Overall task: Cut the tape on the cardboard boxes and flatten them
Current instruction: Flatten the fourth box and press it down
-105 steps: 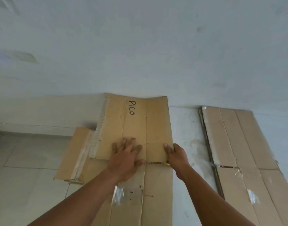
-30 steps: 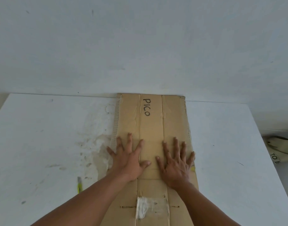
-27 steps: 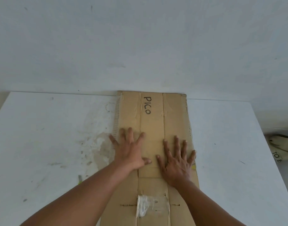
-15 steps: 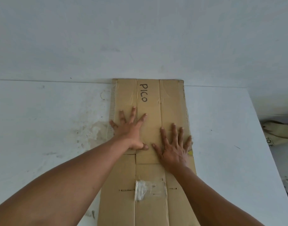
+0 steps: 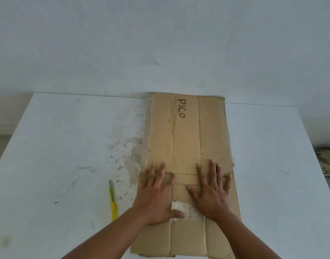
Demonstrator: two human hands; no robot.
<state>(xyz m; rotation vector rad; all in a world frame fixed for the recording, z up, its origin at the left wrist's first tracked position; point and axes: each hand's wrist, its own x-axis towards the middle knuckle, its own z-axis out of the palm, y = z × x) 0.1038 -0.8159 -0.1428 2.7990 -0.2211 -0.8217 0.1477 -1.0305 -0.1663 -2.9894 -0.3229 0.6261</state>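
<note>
A flattened brown cardboard box marked "PICO" lies lengthwise on the white table, its far end at the wall. My left hand rests palm down on its left panel with fingers spread. My right hand lies flat on the right panel, fingers spread too. Between the two hands sits a crumpled patch of clear tape on the centre seam. A yellow utility knife lies on the table just left of the box, apart from both hands.
The table surface left of the box is stained and scuffed. A white wall rises directly behind the table. Off the table's right edge, a pale bag or sack lies lower down.
Both hands have slid back toward me along the cardboard, from its middle to the fold line near the tape patch. The knife has come into view at the left.
</note>
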